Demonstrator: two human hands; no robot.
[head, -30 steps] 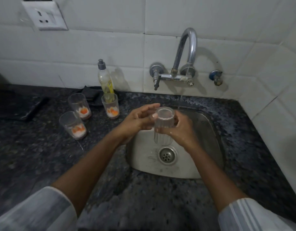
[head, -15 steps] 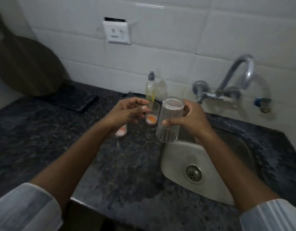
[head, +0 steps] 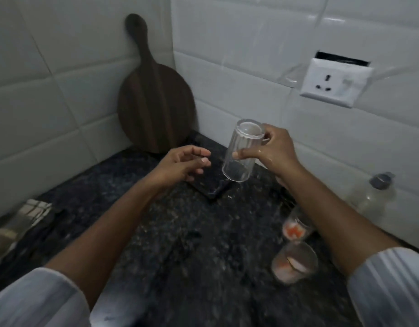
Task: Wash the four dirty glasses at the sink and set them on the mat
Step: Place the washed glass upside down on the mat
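While inverted, the glass [head: 239,154] sits in the right hand [head: 274,149] grip.

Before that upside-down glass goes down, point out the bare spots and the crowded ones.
Free: the dark mat beneath the held glass, and the counter between the forearms. Crowded: under the right hand arm, where two dirty glasses stand beside the soap bottle.

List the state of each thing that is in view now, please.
clean glass: upside down, in the air, held by right hand
left hand: holds nothing, fingers loosely curled
mat: flat, nothing on it
two dirty glasses: upright, orange residue inside
wooden board: leans on wall
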